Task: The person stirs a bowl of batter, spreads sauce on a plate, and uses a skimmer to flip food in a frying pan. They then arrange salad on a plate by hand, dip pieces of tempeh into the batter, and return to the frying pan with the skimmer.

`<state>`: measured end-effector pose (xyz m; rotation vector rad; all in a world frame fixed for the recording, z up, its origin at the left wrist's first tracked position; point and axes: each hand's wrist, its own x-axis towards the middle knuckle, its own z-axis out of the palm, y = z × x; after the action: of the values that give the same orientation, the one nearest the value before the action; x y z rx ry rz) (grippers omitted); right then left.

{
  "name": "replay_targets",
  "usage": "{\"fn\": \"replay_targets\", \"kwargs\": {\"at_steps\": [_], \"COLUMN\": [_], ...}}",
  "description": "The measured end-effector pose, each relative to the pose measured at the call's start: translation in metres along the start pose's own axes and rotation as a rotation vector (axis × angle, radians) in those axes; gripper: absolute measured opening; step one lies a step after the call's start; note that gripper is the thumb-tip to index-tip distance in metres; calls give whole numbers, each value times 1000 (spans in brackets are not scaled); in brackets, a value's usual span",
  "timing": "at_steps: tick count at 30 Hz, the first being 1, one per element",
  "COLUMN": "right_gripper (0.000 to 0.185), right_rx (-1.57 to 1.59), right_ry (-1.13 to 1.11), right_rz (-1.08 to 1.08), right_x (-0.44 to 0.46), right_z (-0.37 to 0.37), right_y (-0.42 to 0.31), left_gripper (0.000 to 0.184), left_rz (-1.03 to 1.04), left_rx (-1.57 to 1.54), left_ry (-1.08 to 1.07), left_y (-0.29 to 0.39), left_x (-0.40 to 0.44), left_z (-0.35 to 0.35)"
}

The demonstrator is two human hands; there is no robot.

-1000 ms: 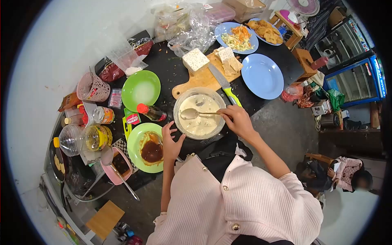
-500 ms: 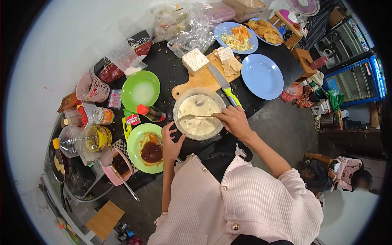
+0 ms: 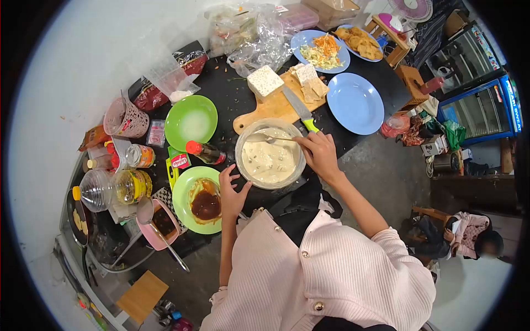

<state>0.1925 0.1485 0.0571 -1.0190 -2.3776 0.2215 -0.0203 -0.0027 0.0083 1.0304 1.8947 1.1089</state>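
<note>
A round clear tub of creamy pale batter with small chopped bits stands at the table's front edge. My left hand holds its lower left side, thumb and fingers spread against the wall. In my right hand, pinched by the handle, is a metal spoon; its bowl lies in the batter near the far rim. Just behind is a wooden cutting board with a white block of tempeh, cut slices and a knife with a green handle.
Left of the tub are a sauce bottle, a green plate with brown sauce and another green plate. An empty blue plate sits right, shredded vegetables behind. A frying pan is far left; a seated person is right.
The spoon has moved up toward the tub's far rim, and my right hand has shifted slightly up with it. My left hand stays against the tub.
</note>
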Motion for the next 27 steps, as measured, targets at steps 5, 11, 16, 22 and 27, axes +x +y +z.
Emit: {"fn": "replay_targets", "kwargs": {"at_steps": [5,11,16,22,27], "right_gripper": [18,19,23,26,28], "right_rx": [8,-11,-24,-10,-13], "right_ry": [-19,-78,-63,-74,-93], "right_rz": [-7,-54,-92,-143,-212], "right_x": [1,6,10,13,8], "right_z": [5,-9,-3,10,-4], "right_y": [5,5,9,11,20], "left_gripper": [66,66,66,66,66], "left_rz": [5,3,9,-1,-5], "left_rx": [13,-2,-3,2,2], "left_ry": [4,7,6,5,1], "left_y": [-3,-1,-3,-2,-1], "left_x": [1,0,1,1,0], "left_z": [1,1,1,1,0]}}
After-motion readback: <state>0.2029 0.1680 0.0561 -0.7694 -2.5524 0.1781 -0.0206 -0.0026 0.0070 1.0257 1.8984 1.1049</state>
